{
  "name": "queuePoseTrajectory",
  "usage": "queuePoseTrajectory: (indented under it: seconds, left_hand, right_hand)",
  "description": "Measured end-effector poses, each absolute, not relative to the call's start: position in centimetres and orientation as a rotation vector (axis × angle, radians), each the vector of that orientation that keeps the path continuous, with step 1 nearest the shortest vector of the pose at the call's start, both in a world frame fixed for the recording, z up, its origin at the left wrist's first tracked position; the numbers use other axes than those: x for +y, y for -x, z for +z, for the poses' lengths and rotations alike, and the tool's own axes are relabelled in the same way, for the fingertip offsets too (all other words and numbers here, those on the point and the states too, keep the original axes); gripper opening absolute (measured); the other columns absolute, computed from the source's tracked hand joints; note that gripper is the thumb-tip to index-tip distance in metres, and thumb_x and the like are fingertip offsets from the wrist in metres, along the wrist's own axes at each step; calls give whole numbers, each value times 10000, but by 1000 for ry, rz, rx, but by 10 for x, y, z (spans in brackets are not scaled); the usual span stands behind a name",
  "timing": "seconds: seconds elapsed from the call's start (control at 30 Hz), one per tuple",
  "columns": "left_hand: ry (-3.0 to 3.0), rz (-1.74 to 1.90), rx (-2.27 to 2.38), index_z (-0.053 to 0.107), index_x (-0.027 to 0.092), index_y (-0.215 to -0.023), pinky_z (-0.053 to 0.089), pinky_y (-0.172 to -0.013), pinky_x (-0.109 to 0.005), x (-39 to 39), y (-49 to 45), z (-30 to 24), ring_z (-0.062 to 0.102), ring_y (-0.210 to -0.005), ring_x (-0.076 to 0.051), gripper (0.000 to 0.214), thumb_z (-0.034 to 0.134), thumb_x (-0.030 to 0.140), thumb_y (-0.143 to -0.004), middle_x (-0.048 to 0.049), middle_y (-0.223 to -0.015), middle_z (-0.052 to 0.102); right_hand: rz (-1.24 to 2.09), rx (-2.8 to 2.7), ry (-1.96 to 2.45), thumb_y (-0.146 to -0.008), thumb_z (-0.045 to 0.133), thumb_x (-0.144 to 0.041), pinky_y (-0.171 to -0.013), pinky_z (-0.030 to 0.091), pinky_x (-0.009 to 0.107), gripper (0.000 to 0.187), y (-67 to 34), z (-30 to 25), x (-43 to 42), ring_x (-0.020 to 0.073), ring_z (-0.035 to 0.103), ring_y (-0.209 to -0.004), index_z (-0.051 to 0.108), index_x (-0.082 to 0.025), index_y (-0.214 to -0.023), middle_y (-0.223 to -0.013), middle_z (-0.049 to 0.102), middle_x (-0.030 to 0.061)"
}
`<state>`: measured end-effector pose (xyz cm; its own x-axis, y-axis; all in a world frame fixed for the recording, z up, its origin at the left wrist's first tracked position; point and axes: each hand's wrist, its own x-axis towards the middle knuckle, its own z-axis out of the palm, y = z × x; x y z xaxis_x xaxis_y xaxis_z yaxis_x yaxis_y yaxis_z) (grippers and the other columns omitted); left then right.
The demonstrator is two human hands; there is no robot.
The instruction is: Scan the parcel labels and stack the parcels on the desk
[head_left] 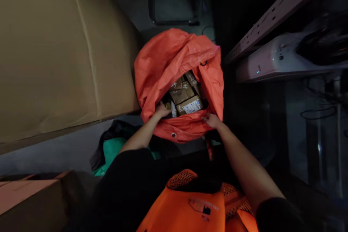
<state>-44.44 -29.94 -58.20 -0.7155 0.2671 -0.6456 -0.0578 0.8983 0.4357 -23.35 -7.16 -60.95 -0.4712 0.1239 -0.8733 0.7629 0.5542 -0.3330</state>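
A large orange-red sack [160, 58] stands in front of me with its mouth open. Inside lie several brown cardboard boxes [182, 93], one of them with a white label [192, 106] facing up. My left hand [162, 110] is closed on the near left part of the sack's rim, its fingertips reaching just inside the mouth. At the near right of the rim, my right hand [212, 120] grips the folded fabric. A metal eyelet [174, 135] shows on the near side, between the two hands.
A huge cardboard box [54, 61] rises close on the left. A perforated metal beam [272, 11] and a white device [272, 58] stand to the right. Green and black bags [112, 150] lie at the lower left. A chair-like frame [174, 0] is beyond the sack.
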Motion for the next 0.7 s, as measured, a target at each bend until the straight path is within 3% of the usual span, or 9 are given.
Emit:
queuePoseTrajectory:
  seconds: [0.13,0.3,0.43,0.53,0.63,0.7]
  left_hand:
    - [-375,752,2295,411,181,-1534,408,-1227,-516,-313,441,-490,522,-1454,-396,1020,902,352,-656,-207,-1522,574]
    - [-739,1473,1956,454,241,-1519,502,-1172,-515,-275,417,-360,596,-1379,-373,971,835,586,-696,-139,-1444,629]
    - [-960,1677,1558,444,247,-1537,561,-1096,-556,-198,355,-292,653,-1297,-401,1074,863,691,-653,-150,-1353,676]
    - [-1153,1618,1299,282,286,-1628,573,-1081,-551,-139,277,-267,655,-1297,-393,1240,863,751,-635,-158,-1408,646]
    - [-1381,1538,1036,142,304,-1667,521,-1153,-519,-91,184,-248,569,-1413,-377,1287,842,754,-685,-165,-1549,540]
    - [-1536,1517,895,100,296,-1676,463,-1211,-501,-64,124,-234,504,-1479,-358,1249,831,699,-748,-165,-1614,472]
  right_hand:
    - [-1221,2075,-921,-1079,439,-330,-1072,493,297,425,229,-559,-62,213,665,-1245,627,-111,-1391,-1367,698,145]
    - [-1558,2258,-1178,-1062,376,-453,-1000,565,352,474,167,-469,-63,244,714,-1159,676,-151,-1270,-1277,739,141]
    - [-1935,2283,-1438,-968,537,-633,-951,606,441,529,53,-387,-87,276,764,-984,704,-200,-1220,-1135,778,127]
    - [-2208,2208,-1719,-894,684,-678,-981,601,524,517,-52,-329,-124,312,756,-1024,739,-280,-1219,-1157,774,116]
    - [-2032,2266,-2206,-868,696,-697,-974,608,589,448,-153,-276,-172,346,752,-1023,765,-387,-1185,-1155,773,98]
    - [-1645,2311,-2630,-835,671,-733,-976,609,617,390,-211,-242,-203,367,752,-1014,760,-488,-1126,-1111,777,75]
